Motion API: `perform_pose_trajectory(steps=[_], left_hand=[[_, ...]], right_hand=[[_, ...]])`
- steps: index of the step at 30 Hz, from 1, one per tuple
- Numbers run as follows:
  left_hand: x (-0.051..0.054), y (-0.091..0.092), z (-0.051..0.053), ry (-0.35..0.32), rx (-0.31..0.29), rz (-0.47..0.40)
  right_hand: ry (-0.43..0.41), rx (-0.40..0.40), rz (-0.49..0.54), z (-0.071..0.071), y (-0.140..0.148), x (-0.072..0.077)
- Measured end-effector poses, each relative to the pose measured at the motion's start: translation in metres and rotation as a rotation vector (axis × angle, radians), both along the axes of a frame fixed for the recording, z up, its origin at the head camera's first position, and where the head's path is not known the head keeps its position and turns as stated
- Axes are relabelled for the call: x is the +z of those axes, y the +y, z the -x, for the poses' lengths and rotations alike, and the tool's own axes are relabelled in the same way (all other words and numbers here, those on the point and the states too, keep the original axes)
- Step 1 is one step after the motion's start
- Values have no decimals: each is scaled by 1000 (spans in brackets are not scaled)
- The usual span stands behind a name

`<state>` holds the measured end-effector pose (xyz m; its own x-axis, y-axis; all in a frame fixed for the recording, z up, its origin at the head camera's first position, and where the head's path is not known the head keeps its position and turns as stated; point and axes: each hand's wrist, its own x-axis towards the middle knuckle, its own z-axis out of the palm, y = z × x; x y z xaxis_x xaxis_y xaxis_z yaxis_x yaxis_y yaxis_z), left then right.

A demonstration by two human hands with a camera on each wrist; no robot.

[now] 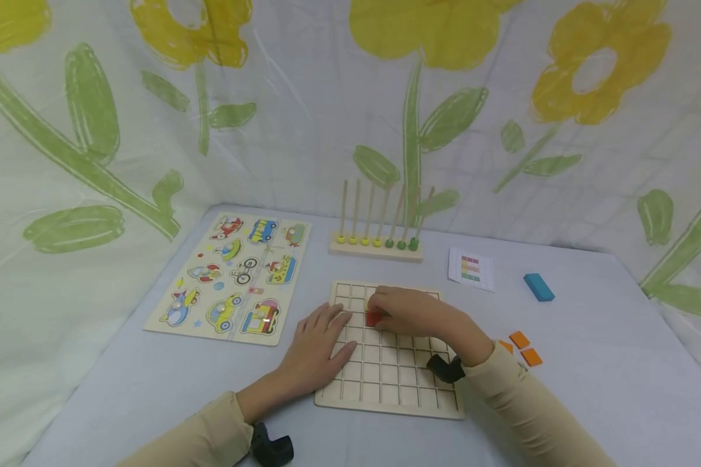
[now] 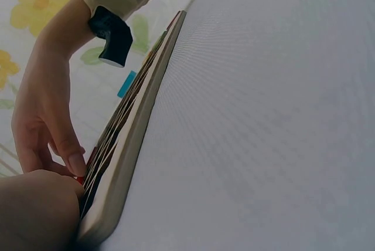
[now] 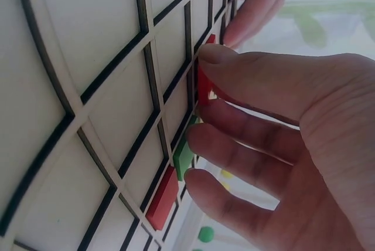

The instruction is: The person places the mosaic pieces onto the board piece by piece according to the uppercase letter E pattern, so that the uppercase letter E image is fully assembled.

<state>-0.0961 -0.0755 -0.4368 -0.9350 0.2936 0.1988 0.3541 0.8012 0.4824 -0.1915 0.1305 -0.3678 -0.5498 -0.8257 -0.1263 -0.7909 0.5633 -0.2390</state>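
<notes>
A light wooden grid board (image 1: 380, 375) lies flat on the table. My right hand (image 1: 415, 312) is over its upper middle, pinching a red square tile (image 1: 372, 318) between thumb and index finger. That tile (image 3: 203, 84) is tilted up against the grid in the right wrist view. Beside it, a green tile (image 3: 184, 152) and another red tile (image 3: 163, 198) sit on the board, mostly hidden by my hand in the head view. My left hand (image 1: 317, 344) rests on the board's left edge with its fingers spread.
A vehicle puzzle board (image 1: 295, 272) lies at the left. Behind the grid stands a wooden base with upright rods and beads (image 1: 376, 251). To the right are a printed card (image 1: 485, 272), a teal block (image 1: 539, 287) and several orange tiles (image 1: 531, 357).
</notes>
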Motion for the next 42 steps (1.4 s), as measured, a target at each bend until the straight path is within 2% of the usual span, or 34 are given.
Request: perform_pose_trajectory(steps=[5, 13, 19, 25, 28, 34, 37, 40, 42], left_hand=[[-2, 0, 0, 2, 4, 5], [-4, -1, 1, 20, -2, 18], [-4, 0, 1, 4, -4, 18], [-2, 0, 0, -6, 6, 21], [-1, 0, 1, -8, 10, 25], [-1, -1, 0, -6, 10, 29], [-1, 0, 0, -7, 9, 29], [-1, 0, 0, -8, 8, 30], [-2, -1, 0, -6, 8, 32]], right_hand=[[18, 7, -9, 0, -1, -3], [-9, -18, 12, 2, 2, -4], [-40, -90, -9, 1, 18, 2], [-45, -225, -22, -5, 60, 21], [-51, -297, -39, -9, 87, 26], [-72, -411, -81, -18, 140, 23], [-128, -488, -94, -25, 160, 21], [-163, -535, -100, -30, 178, 18], [-152, -539, -103, -33, 189, 14]])
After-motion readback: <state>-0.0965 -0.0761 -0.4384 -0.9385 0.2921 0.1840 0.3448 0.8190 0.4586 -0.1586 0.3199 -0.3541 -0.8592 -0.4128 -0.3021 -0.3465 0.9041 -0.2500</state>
